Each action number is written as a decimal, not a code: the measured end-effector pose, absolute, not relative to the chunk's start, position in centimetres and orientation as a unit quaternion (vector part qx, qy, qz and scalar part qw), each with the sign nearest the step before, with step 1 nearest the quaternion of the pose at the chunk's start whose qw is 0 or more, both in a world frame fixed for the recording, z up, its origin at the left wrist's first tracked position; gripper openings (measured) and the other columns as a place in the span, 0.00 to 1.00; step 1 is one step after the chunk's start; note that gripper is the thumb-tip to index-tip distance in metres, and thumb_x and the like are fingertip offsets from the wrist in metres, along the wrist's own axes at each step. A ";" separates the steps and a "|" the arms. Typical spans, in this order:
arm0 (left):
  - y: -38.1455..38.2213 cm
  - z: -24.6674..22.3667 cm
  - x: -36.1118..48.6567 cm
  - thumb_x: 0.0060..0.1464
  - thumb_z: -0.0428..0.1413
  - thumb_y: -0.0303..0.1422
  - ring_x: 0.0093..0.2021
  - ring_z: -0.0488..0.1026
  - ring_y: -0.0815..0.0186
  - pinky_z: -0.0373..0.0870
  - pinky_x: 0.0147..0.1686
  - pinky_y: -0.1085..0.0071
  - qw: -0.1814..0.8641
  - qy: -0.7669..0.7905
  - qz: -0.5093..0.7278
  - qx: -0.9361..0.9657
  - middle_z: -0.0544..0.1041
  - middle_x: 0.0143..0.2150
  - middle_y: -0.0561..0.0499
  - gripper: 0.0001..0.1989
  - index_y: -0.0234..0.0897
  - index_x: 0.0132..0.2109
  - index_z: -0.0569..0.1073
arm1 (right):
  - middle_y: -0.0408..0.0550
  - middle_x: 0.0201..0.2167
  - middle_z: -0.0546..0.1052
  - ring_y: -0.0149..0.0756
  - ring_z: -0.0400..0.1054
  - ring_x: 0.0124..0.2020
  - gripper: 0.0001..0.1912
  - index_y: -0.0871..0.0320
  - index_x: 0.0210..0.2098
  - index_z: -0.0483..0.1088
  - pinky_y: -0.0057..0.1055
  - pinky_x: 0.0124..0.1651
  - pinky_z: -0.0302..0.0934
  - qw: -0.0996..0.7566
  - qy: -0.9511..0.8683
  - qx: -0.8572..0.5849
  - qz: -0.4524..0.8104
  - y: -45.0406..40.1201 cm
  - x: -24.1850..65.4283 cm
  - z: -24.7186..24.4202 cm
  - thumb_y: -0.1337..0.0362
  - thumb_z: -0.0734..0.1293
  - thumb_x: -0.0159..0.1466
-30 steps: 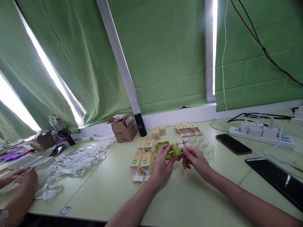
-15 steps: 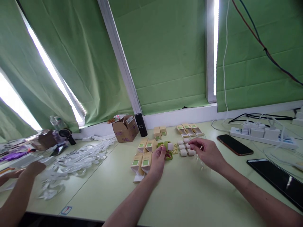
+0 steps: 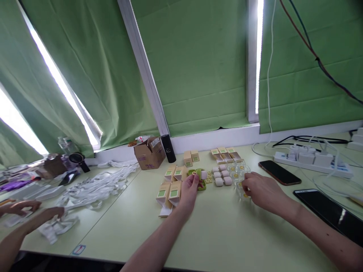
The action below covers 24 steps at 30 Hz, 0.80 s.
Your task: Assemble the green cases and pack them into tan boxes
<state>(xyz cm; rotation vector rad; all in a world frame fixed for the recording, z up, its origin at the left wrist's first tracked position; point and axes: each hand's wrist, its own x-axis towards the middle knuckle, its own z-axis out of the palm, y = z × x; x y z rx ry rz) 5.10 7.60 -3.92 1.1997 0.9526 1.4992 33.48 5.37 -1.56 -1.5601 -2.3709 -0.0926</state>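
Note:
My left hand (image 3: 189,186) is closed in a pinch on a small pale-yellow piece (image 3: 194,173), ring-like in outline. Just beyond its fingertips lies a green holder (image 3: 200,186) with a whitish block (image 3: 203,175) in it. Small yellow squares (image 3: 209,177) sit to the right, followed by rows of pale pinkish-white rounded blocks (image 3: 219,181). At the right end stand several small clear cups (image 3: 234,174) with yellow bits inside. My right hand (image 3: 259,190) has its fingers curled around the edge of one nearer clear cup (image 3: 240,186), partly hidden by them.
Open small cartons (image 3: 175,193) stand left of my left hand, more cartons (image 3: 226,154) behind. A brown box (image 3: 149,154) and black cylinder (image 3: 168,149) are at the back. Two phones (image 3: 279,172) and a power strip (image 3: 312,160) lie right. At left, another person's hands (image 3: 21,207) work near white straps (image 3: 96,185).
My right hand has moved right and slightly down, from over the pale blocks to the clear cups. My left hand has stayed nearly still. The other person's hands have shifted.

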 end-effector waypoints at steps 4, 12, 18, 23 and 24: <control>7.7 -4.1 5.0 0.50 0.66 0.59 0.29 0.68 0.70 0.67 0.33 0.73 0.470 0.394 0.613 0.498 0.73 0.29 0.52 0.30 0.32 0.36 0.77 | 0.50 0.35 0.79 0.42 0.74 0.39 0.14 0.55 0.27 0.78 0.31 0.30 0.52 0.157 -0.846 -0.510 -0.015 5.1 30.7 -1.4 0.79 0.65 0.57; 7.7 -4.1 4.8 0.49 0.67 0.59 0.29 0.69 0.71 0.67 0.32 0.75 0.455 0.396 0.610 0.514 0.73 0.28 0.53 0.30 0.33 0.35 0.76 | 0.52 0.39 0.79 0.45 0.75 0.42 0.10 0.56 0.33 0.79 0.32 0.36 0.60 0.160 -0.884 -0.440 0.006 5.2 25.7 -1.8 0.76 0.68 0.60; 7.5 -3.7 5.0 0.50 0.66 0.60 0.28 0.68 0.70 0.64 0.30 0.74 0.445 0.398 0.612 0.519 0.72 0.27 0.53 0.30 0.33 0.35 0.77 | 0.57 0.58 0.75 0.44 0.75 0.46 0.34 0.56 0.61 0.67 0.35 0.45 0.65 0.263 -0.831 -0.465 0.158 5.6 26.1 -4.1 0.72 0.73 0.56; 7.4 -3.5 5.0 0.51 0.66 0.59 0.28 0.68 0.70 0.64 0.30 0.74 0.438 0.400 0.619 0.515 0.73 0.28 0.53 0.29 0.33 0.36 0.77 | 0.50 0.41 0.80 0.41 0.73 0.38 0.21 0.57 0.47 0.71 0.34 0.41 0.64 0.310 -0.779 -0.478 0.261 6.3 25.7 -5.4 0.71 0.73 0.54; 7.4 -3.5 5.0 0.51 0.66 0.59 0.28 0.68 0.70 0.65 0.31 0.74 0.435 0.400 0.622 0.514 0.73 0.29 0.53 0.29 0.33 0.36 0.77 | 0.48 0.41 0.79 0.41 0.73 0.39 0.19 0.56 0.44 0.71 0.34 0.41 0.64 0.334 -0.770 -0.468 0.278 6.5 25.5 -5.2 0.71 0.73 0.53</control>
